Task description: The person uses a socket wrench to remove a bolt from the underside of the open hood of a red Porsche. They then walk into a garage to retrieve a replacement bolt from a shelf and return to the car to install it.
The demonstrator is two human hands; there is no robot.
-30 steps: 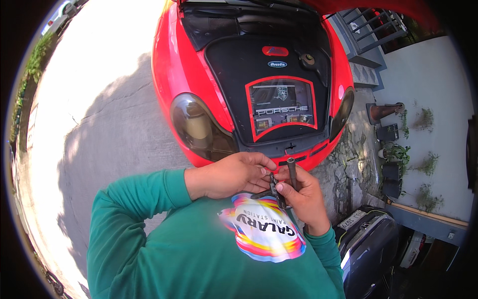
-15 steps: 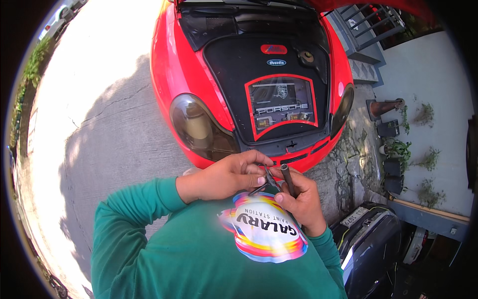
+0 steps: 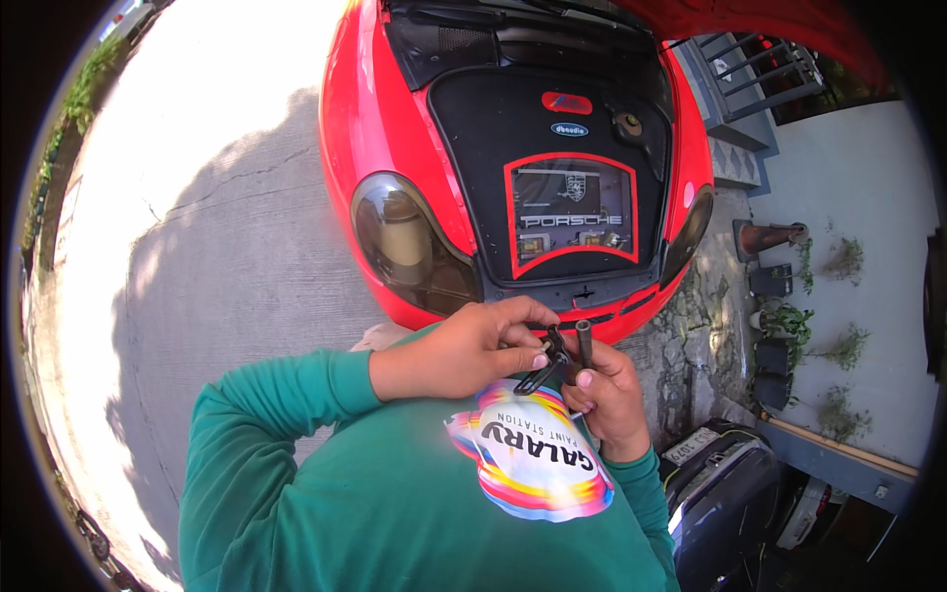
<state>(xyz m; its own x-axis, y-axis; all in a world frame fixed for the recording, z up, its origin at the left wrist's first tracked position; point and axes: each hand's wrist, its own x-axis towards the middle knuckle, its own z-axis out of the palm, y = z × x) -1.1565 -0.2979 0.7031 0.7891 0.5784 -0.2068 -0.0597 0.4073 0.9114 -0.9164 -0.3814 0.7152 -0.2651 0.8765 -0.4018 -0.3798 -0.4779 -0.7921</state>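
My left hand is closed on a small black slotted bracket, thumb and fingers pinching its upper end. A small pale metal piece shows at the thumb tip, too small to name. Just to the right, my right hand wraps round a dark metal tube with a hollow end, which points up past the thumb. Its fingers meet the bracket's right side. Both hands are in front of my chest, close together, and partly hide where bracket and tube come near each other.
Ahead stands a red car, its front hood raised and the black-lined trunk exposed. Potted plants line the white wall at right. A dark bumper-like car part lies at lower right. Concrete pavement spreads to the left.
The bracket has turned so that its slotted face shows more. My hands have shifted slightly right in the picture, and the tube now stands more upright.
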